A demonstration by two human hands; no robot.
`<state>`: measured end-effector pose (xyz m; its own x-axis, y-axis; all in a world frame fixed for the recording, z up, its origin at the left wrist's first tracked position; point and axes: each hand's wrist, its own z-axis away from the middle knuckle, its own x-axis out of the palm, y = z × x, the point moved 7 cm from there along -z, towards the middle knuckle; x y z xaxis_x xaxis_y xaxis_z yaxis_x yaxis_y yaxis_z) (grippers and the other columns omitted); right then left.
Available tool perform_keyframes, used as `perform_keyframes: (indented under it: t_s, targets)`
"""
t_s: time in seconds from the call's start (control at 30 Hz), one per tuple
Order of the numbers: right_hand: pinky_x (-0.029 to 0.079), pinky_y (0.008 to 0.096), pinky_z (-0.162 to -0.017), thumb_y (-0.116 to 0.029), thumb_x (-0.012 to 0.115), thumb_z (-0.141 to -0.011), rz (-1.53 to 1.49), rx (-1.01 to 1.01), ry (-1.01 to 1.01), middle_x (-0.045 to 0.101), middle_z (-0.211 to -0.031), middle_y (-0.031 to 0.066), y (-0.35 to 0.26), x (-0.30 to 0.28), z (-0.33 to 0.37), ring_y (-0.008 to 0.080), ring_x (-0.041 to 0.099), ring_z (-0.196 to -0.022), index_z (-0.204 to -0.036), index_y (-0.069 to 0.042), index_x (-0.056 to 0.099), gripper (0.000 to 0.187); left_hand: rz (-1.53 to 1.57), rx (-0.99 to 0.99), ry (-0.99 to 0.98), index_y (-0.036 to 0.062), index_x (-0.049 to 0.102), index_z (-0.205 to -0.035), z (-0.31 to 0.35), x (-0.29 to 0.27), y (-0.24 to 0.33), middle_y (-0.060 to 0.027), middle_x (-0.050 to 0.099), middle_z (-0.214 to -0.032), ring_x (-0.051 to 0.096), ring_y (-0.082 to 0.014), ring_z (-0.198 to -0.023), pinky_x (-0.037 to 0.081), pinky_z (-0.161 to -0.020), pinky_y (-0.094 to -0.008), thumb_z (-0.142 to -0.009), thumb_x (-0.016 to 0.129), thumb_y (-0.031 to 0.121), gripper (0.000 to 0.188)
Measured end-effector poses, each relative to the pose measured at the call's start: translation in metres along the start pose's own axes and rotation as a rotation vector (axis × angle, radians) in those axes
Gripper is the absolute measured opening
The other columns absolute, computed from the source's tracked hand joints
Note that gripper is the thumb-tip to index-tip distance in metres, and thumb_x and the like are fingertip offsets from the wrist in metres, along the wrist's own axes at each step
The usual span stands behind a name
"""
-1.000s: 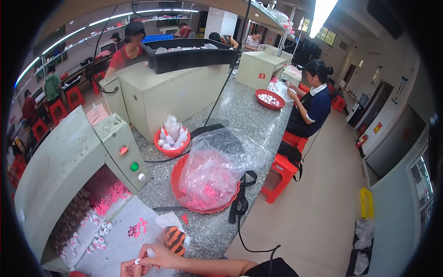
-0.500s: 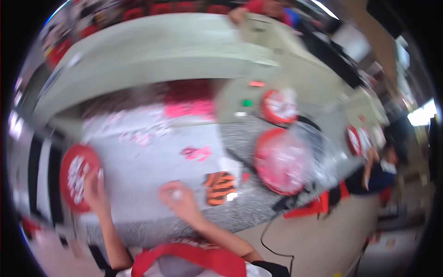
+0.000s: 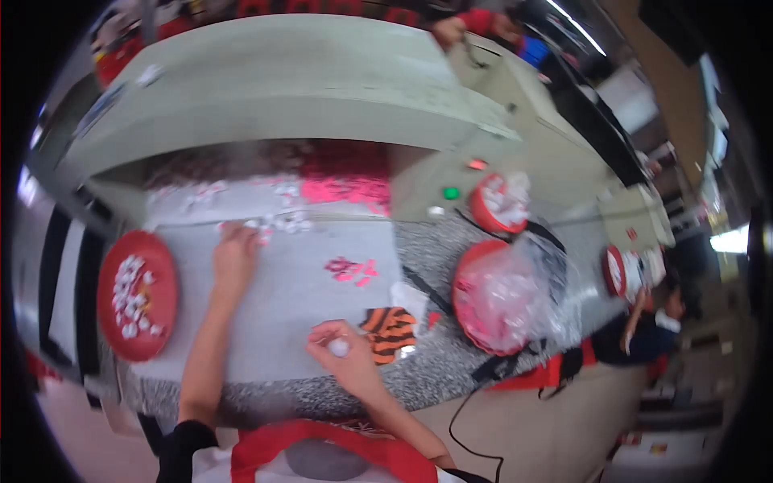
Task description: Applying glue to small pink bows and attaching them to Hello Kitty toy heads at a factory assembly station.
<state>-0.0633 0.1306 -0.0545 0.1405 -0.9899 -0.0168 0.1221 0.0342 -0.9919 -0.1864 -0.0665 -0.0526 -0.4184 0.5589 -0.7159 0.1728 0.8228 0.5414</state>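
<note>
My right hand (image 3: 348, 361) is curled above the near part of the white sheet (image 3: 290, 330), with a small white ball-like piece (image 3: 339, 347) between its fingers. Further off, my left hand (image 3: 235, 253) reaches to the far part of the sheet, fingers close together among small white and pink pieces (image 3: 278, 223). What its fingertips grip is too small and blurred to make out. An orange-and-black striped flat piece (image 3: 391, 333) lies just right of my right hand. Beyond it is a little group of pink and dark red pieces (image 3: 351, 270).
A red tray (image 3: 163, 278) with white pieces stands at the left. Pink pieces (image 3: 346, 190) are heaped under a pale shelf (image 3: 282, 88). At the right are a red basin (image 3: 475, 256) with a plastic bag and a smaller red bowl (image 3: 483, 211). Other people sit nearby.
My left hand has left the red tray and moved right and away to the pieces at the sheet's far side. My right hand has shifted right, still with the white piece.
</note>
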Motion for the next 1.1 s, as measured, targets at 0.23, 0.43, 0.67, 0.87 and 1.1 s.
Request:
perform_keyframes:
  t_s: [0.23,0.43,0.67,0.87,1.1]
  targets:
    - [0.043,0.0248,-0.069,-0.006,0.063,-0.071,0.032,-0.131,0.022,0.055,-0.084,0.004,-0.013,-0.007,-0.001,0.0115,0.054,-0.079,-0.093,-0.005,0.05,0.026,0.114,-0.079,-0.113,0.0024,0.054,-0.085,0.011,0.005,-0.018,-0.0112,0.054,-0.084,0.056,-0.0251,-0.069,0.045,-0.063,-0.0328,-0.07,0.06,0.0,0.017]
    - [0.043,0.0326,-0.069,-0.001,0.055,-0.069,0.051,-0.088,-0.03,0.051,-0.091,0.0104,-0.024,-0.009,0.012,0.0246,0.054,-0.082,-0.092,-0.006,0.044,0.026,0.114,-0.074,-0.1,0.002,0.054,-0.086,0.0,0.015,-0.034,-0.0095,0.054,-0.077,0.054,-0.0186,-0.06,0.044,-0.056,-0.0288,-0.069,0.062,-0.001,0.019]
    - [0.039,0.0284,-0.077,0.001,0.059,-0.073,0.168,-0.296,0.008,0.049,-0.088,0.0069,-0.024,-0.022,0.009,0.0153,0.052,-0.083,-0.093,-0.005,0.043,0.027,0.725,-0.482,-0.047,-0.0003,0.057,-0.09,0.039,-0.016,-0.061,-0.006,0.06,-0.081,0.056,-0.015,-0.074,0.045,-0.07,-0.0258,-0.075,0.061,0.012,0.019]
    - [0.048,0.0231,-0.052,0.006,0.058,-0.072,-0.309,-0.009,0.183,0.056,-0.084,0.0125,-0.056,-0.048,0.005,0.0178,0.059,-0.069,-0.098,-0.004,0.038,0.034,1.796,-0.788,-0.216,0.0,0.053,-0.102,0.078,-0.012,0.06,-0.0158,0.058,-0.1,0.056,-0.0254,-0.096,0.044,-0.085,-0.0309,-0.075,0.056,0.0,0.027]
    - [0.046,0.0205,-0.054,-0.003,0.047,-0.069,-0.369,-0.195,0.445,0.046,-0.086,0.008,-0.084,-0.051,0.024,0.0137,0.052,-0.068,-0.096,0.0,0.044,0.028,1.97,-0.775,-0.422,0.0006,0.044,-0.12,0.085,-0.019,0.095,-0.0135,0.054,-0.109,0.058,-0.0176,-0.091,0.048,-0.077,-0.0235,-0.077,0.054,-0.005,0.044]
